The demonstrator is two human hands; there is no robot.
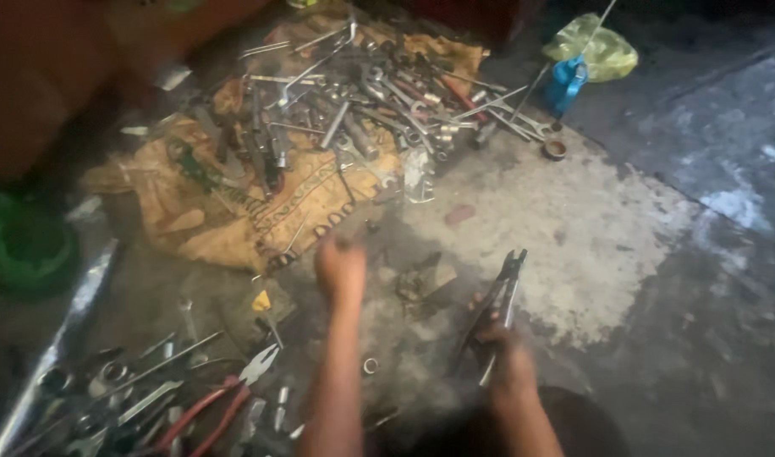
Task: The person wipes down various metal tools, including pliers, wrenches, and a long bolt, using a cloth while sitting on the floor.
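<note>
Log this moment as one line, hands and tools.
right hand: holds pliers | left hand: fisted, blurred, over floor | spanner pile on cloth beyond

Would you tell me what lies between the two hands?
Head view: only bare, grimy floor between the left hand and the right hand holding pliers.
</note>
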